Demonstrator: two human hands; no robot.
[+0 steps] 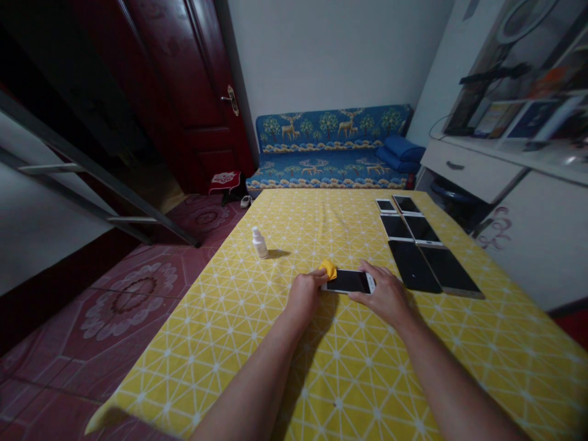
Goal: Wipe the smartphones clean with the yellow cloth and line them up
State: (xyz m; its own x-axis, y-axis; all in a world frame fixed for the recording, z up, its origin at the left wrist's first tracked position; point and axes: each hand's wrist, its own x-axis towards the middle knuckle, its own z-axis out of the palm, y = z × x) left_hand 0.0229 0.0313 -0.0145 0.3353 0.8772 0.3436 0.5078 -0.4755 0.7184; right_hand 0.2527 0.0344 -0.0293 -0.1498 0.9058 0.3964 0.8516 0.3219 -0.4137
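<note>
A white smartphone [348, 281] with a dark screen lies sideways between my hands, just over or on the yellow patterned tablecloth [257, 324]. My left hand [305, 294] is closed on a small yellow cloth [329, 268], which touches the phone's left end. Fingers and thumb of my right hand [383, 293] grip the phone's right end by its long edges. To the left of my hands stands a small white bottle [260, 243], upright on the tablecloth.
Several phones and tablets lie in two columns at the right, among them a black tablet [413, 266] and a gold-edged tablet [452, 271]. Beyond the table is a blue patterned sofa [321, 165]. A white cabinet [528, 226] stands right, a metal ladder [92, 165] left.
</note>
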